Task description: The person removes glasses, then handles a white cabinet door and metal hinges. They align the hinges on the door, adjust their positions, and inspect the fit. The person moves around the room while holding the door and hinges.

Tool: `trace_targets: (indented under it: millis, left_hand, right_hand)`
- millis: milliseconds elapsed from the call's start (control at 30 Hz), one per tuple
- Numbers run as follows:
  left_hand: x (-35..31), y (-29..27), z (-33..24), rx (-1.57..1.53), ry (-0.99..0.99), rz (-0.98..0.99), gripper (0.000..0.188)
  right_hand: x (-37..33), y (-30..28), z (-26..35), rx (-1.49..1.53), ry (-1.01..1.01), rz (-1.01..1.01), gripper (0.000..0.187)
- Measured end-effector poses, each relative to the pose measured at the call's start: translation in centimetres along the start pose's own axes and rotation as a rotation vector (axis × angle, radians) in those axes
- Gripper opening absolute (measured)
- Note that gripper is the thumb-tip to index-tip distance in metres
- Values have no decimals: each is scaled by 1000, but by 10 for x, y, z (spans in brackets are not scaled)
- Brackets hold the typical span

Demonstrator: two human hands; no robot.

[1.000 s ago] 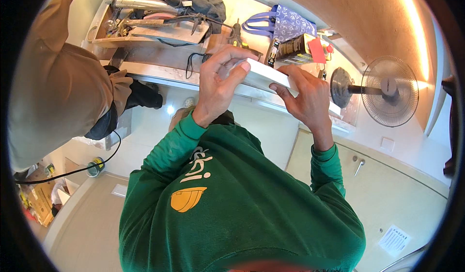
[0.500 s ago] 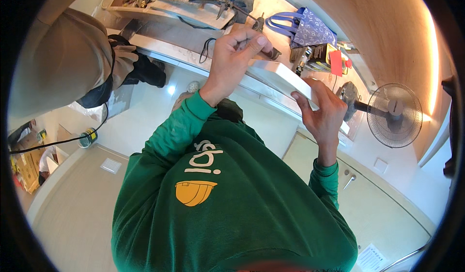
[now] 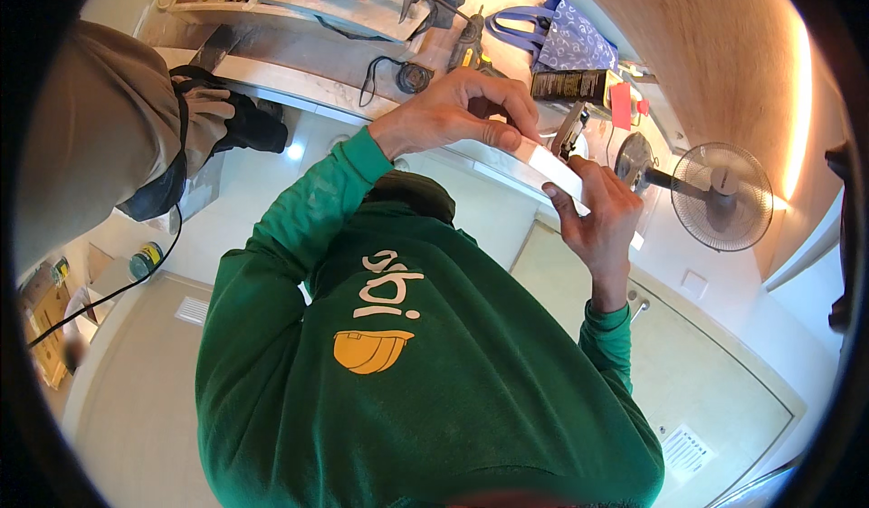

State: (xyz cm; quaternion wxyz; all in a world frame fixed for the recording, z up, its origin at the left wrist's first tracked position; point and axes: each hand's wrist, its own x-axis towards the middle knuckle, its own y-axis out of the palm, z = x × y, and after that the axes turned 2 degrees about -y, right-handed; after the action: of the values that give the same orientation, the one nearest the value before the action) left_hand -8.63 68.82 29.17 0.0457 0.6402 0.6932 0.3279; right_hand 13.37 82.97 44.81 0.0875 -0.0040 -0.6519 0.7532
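A white block-like panel (image 3: 550,170) is held between my two hands above the counter's front edge. My left hand (image 3: 457,114) closes on its left end, the thumb on the near side and the fingers curled over the far side. At the right end my right hand (image 3: 601,202) pinches it between thumb and fingers. Just beyond the panel shows a metal fitting (image 3: 570,129) that looks like a hinge; whether it is fixed to the panel I cannot tell. Behind my left hand a power drill (image 3: 468,45) lies on the counter, partly hidden.
Along the counter (image 3: 348,78) are a wooden tray (image 3: 213,7) of tools, a coiled black cable (image 3: 414,77), a blue patterned bag (image 3: 575,37), a dark box (image 3: 568,85) and a fan (image 3: 722,196). Another person's leg (image 3: 100,137) stands at the left. White cabinet doors (image 3: 697,363) are at right.
My left hand has come down onto the panel's left end; before, it was raised, with its fingers pinched near that end. My right hand keeps its grip. The view has shifted slightly.
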Motion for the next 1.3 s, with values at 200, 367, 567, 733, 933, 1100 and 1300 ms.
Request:
trace_targets:
  millis: [200, 367, 567, 733, 933, 1100, 1300]
  left_hand:
    - [5, 11, -3, -3, -11, 23, 44]
    - [3, 31, -2, -39, 5, -67, 49]
    - [1, 10, 0, -32, 59, -65, 28]
    - [-2, -3, -2, 27, -7, -4, 22]
    - [4, 15, -3, -31, 8, -29, 40]
    - [1, 28, -2, 59, 52, -79, 53]
    - [-2, 30, 1, 90, 60, -186, 41]
  right_hand:
    - [-5, -1, 6, -27, -17, 76, 43]
    - [-7, -3, 8, -25, -35, 64, 45]
    - [-2, -2, 3, -65, -2, 52, 43]
    - [-2, -1, 2, -70, -1, 50, 42]
    - [0, -3, 1, -63, -13, 81, 40]
    - [-3, -2, 5, -42, -23, 98, 42]
    - [-2, -1, 0, -70, 14, 83, 40]
